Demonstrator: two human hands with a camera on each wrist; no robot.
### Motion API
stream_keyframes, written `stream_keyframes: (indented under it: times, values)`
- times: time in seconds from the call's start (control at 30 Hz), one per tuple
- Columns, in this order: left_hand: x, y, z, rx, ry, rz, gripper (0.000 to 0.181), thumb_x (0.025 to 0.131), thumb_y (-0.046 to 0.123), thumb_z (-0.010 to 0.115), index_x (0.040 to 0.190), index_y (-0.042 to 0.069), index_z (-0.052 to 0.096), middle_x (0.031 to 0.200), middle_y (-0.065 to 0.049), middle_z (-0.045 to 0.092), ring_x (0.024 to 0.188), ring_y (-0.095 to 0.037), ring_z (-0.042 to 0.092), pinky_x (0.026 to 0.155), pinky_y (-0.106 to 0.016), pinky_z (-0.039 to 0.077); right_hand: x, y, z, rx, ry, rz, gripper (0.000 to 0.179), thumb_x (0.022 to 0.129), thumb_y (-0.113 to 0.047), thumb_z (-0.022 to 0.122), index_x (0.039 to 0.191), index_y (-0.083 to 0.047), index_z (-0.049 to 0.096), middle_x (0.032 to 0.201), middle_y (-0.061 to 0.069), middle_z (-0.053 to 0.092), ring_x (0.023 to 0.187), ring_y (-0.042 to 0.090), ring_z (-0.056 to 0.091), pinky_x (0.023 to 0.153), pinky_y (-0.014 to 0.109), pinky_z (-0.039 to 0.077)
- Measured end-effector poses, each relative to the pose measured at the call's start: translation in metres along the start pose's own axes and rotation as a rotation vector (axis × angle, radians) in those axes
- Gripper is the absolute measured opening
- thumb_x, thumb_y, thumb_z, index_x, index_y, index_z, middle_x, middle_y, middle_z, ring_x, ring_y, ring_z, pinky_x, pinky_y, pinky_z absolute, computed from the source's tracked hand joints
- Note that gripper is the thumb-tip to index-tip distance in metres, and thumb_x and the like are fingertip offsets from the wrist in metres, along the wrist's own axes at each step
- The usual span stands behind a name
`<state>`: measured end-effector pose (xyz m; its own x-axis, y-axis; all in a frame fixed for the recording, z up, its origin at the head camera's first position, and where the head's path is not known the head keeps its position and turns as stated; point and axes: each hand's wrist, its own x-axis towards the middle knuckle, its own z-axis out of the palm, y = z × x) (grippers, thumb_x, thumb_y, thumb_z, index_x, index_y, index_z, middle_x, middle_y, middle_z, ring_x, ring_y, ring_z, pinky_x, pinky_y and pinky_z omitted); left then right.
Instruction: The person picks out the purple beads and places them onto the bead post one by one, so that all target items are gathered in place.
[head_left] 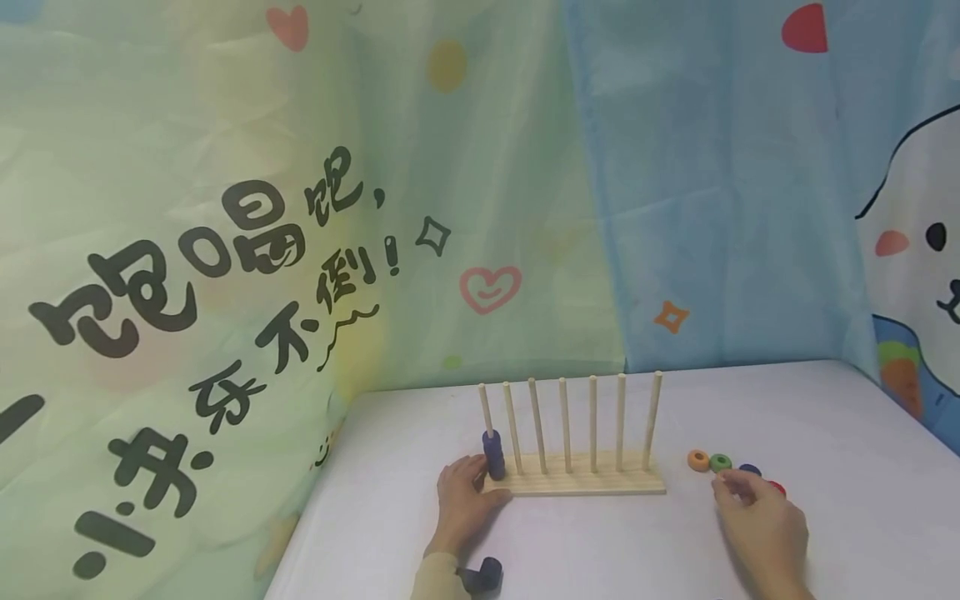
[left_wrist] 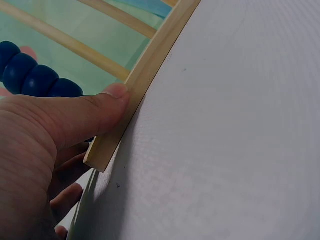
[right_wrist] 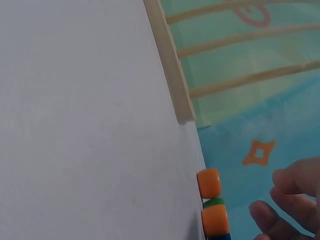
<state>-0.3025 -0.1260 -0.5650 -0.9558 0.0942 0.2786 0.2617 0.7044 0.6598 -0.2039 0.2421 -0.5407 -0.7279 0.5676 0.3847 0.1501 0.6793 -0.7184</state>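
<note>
A wooden peg rack (head_left: 577, 483) with several upright pegs stands on the white table. Dark blue beads (head_left: 492, 455) are stacked on its leftmost peg, and they also appear beside the thumb in the left wrist view. My left hand (head_left: 467, 504) grips the left end of the rack's base, thumb on the front edge (left_wrist: 112, 125). My right hand (head_left: 765, 521) is over the loose beads, fingers loosely bent. In the right wrist view its fingertips are apart, with no bead visible between them. Near it lie an orange bead (head_left: 698, 460), a green bead (head_left: 721, 462), a blue bead (head_left: 750, 470) and a partly hidden red bead (head_left: 778, 487).
A second orange bead (right_wrist: 215, 220) shows in the right wrist view. A dark strapped device (head_left: 483, 575) sits at the left wrist. Behind the table hangs a printed cloth (head_left: 487, 208) with hearts, stars and lettering.
</note>
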Motion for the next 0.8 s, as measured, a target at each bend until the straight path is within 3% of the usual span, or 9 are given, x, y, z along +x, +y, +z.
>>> stream_keyframes:
  times: [0.13,0.27,0.4,0.8]
  values:
    - [0.0,-0.001,0.001,-0.005,-0.006,-0.009,0.066,0.069,0.036,0.085,0.123,0.002,0.064,0.126,-0.015,0.064,0.129,-0.035,0.047,0.117,-0.055,0.019,0.004,0.007,-0.002,-0.004,0.034,0.01,0.02,0.081,-0.013,0.076,0.094,0.002,0.071,0.088,0.021,0.072,0.077,0.039,0.068,0.065,0.029,0.046]
    - [0.001,-0.001,0.001,-0.005,-0.006,-0.004,0.066,0.069,0.035,0.085,0.123,0.002,0.064,0.126,-0.015,0.064,0.128,-0.035,0.047,0.116,-0.055,0.02,0.007,0.011,-0.005,-0.03,0.035,0.075,0.022,0.082,-0.01,0.073,0.1,0.003,0.069,0.096,0.025,0.07,0.087,0.042,0.066,0.073,0.045,0.044]
    - [0.0,0.001,0.0,-0.016,0.001,0.006,0.065,0.07,0.034,0.085,0.122,0.001,0.065,0.125,-0.016,0.064,0.128,-0.036,0.048,0.116,-0.056,0.02,0.01,0.016,-0.009,-0.056,0.021,0.108,0.022,0.084,-0.007,0.068,0.103,0.004,0.068,0.098,0.026,0.069,0.088,0.041,0.064,0.075,0.048,0.043]
    - [-0.002,0.001,-0.001,-0.004,0.017,0.04,0.064,0.069,0.033,0.085,0.121,0.0,0.065,0.123,-0.017,0.065,0.125,-0.038,0.049,0.114,-0.059,0.022,0.019,0.028,-0.022,-0.145,-0.193,0.31,0.047,0.09,-0.013,0.063,0.13,0.006,0.052,0.12,0.031,0.051,0.108,0.049,0.046,0.087,0.059,0.04]
